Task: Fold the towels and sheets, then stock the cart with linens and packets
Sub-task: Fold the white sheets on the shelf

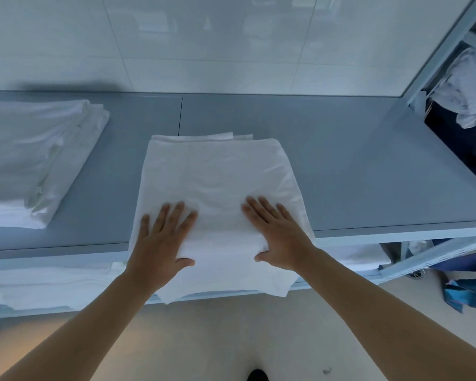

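Note:
A white folded sheet [217, 171] lies in the middle of the grey table [341, 166], its near end hanging over the front edge. My left hand [162, 237] lies flat on its near left part, fingers straight and spread. My right hand [278, 235] presses flat on the near right part, fingers straight, thumb pointing inward. Both palms face down on the cloth. A stack of folded white linens [39, 160] sits on the table at the left.
Folded white towels [44, 287] lie on a lower shelf under the table at the left. A metal rack [434, 56] with crumpled white linens [467, 89] stands at the right. Blue packets [467, 294] lie on the floor at the lower right. A tiled wall is behind.

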{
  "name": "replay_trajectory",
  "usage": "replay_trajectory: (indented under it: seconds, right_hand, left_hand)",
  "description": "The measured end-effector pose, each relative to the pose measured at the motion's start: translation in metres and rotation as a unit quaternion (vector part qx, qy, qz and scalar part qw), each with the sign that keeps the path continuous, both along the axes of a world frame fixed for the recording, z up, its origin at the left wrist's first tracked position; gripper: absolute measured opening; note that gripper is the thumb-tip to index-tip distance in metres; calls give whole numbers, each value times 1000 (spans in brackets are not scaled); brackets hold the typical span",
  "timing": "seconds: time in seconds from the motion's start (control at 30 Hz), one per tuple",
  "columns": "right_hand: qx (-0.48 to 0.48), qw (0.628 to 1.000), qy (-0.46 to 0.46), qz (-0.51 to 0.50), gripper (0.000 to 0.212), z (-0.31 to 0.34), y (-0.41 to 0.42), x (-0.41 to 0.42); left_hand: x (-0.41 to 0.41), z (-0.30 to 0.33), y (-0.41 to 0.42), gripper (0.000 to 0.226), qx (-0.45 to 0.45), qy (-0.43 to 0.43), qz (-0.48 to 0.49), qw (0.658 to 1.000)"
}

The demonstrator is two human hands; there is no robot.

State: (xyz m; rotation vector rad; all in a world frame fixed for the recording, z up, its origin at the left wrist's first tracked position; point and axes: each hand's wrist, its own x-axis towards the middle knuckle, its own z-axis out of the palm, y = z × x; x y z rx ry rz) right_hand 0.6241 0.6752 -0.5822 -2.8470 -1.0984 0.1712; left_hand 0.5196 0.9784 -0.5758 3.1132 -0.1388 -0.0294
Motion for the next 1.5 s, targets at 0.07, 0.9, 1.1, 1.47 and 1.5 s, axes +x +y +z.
replay_trajectory:
  seconds: [0.07, 0.9, 1.1, 1.47, 1.5]
  right_hand:
    - [21, 1000, -9, 3, 138, -6, -1, 1]
    - [-23, 993, -94, -68, 51, 131, 5, -9]
    - [23, 967, -236, -97, 52, 257, 22, 62]
    - [185, 909, -374, 3, 54, 208, -19, 39]
    - [152, 942, -299, 2, 58, 173, -26, 24]
  left_hand:
    - [0, -5, -1, 122, -9, -11, 8, 1000]
    - [13, 115, -10, 43, 20, -121, 22, 992]
    - [88, 234, -6, 30, 7, -300, 48, 953]
    - [45, 185, -31, 39, -89, -398, 12, 913]
    - [30, 152, -37, 43, -88, -339, 15, 936]
